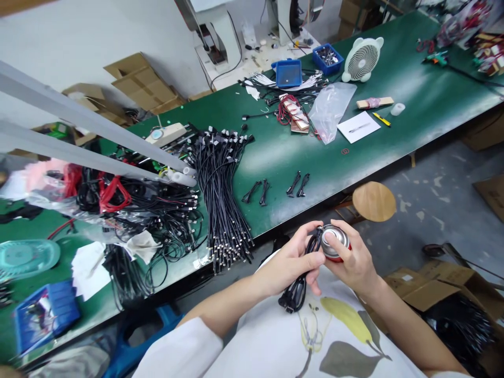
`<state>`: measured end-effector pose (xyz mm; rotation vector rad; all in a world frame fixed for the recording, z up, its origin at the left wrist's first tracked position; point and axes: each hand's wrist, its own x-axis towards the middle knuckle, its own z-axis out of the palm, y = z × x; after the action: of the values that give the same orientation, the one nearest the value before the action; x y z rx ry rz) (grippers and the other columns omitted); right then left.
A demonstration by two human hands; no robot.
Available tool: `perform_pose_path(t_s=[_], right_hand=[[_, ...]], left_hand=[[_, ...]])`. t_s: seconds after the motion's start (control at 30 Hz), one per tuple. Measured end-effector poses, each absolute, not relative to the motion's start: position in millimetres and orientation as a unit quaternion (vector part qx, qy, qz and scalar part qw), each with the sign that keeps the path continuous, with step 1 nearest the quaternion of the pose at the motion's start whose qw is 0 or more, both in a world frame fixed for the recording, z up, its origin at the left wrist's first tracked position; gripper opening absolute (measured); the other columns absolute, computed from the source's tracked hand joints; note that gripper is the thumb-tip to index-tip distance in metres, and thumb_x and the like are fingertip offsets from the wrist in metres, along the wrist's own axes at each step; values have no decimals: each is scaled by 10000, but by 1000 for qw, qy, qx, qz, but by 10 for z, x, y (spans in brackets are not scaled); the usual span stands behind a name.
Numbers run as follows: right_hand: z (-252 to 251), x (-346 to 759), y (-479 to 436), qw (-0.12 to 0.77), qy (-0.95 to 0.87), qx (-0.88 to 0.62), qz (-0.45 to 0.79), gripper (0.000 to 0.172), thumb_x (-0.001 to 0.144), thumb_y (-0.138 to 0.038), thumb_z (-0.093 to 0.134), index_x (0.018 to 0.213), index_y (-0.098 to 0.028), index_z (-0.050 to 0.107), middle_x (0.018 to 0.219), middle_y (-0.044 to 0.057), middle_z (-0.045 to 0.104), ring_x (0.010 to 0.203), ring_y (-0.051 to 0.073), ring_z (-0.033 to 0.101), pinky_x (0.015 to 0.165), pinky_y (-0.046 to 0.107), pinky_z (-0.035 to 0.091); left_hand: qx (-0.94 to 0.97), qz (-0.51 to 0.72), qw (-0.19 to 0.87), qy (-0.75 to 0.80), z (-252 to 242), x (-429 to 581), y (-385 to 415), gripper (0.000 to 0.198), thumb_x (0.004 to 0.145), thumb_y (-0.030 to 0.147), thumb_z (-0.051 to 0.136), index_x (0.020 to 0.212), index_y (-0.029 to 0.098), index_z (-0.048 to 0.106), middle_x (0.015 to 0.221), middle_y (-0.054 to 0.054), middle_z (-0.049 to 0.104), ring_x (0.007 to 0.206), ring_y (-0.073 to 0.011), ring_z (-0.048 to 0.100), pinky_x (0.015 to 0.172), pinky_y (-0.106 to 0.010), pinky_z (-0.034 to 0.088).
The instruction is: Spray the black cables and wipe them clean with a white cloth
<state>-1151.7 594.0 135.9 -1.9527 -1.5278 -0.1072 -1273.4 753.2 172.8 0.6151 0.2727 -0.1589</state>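
Observation:
My left hand [293, 265] grips a short coil of black cable [296, 294], which hangs down over my lap, and its fingertips press against a round can with a silver top and red body [335, 242]. My right hand [353, 260] wraps around that can from the other side. A long bunch of black cables with metal ends [224, 202] lies on the green workbench [283, 163] beyond my hands. Several small bundled black cables [275, 189] lie to the right of it.
A round wooden stool [374, 201] stands just past my right hand. An open cardboard box [437, 286] holding black cables sits at lower right. The bench holds tangled cables [129, 210], blue trays [289, 73], a white fan [362, 59] and a plastic bag [328, 110].

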Motion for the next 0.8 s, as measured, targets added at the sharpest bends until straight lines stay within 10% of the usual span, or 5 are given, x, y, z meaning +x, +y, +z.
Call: perform_pose_path(t_s=[0.3, 0.5, 0.8], right_hand=[[1326, -11432, 5949, 335, -561, -756, -43, 719, 729, -154, 786, 1339, -242, 417, 1333, 168, 483, 1179, 278, 553, 917, 439, 550], [1179, -11387, 5863, 305, -508, -805, -47, 693, 734, -215, 794, 1325, -232, 432, 1313, 155, 525, 1150, 271, 581, 915, 438, 551], [967, -11398, 5644, 273, -439, -856, -4, 640, 780, -227, 753, 1339, -226, 441, 1318, 150, 521, 1147, 273, 578, 912, 465, 546]], left_hand=[[325, -73, 924, 186, 1552, -12594, 7568, 671, 863, 349, 678, 1409, 263, 298, 804, 44, 430, 501, -39, 456, 503, -257, 546], [575, -69, 712, 397, 185, -12275, 8173, 716, 872, 262, 634, 1484, 137, 283, 770, -26, 545, 587, -122, 538, 621, -255, 461], [610, -40, 680, 405, -1148, -11496, 8876, 520, 992, 315, 468, 1459, 131, 332, 970, -75, 607, 720, -125, 586, 697, -296, 523]])
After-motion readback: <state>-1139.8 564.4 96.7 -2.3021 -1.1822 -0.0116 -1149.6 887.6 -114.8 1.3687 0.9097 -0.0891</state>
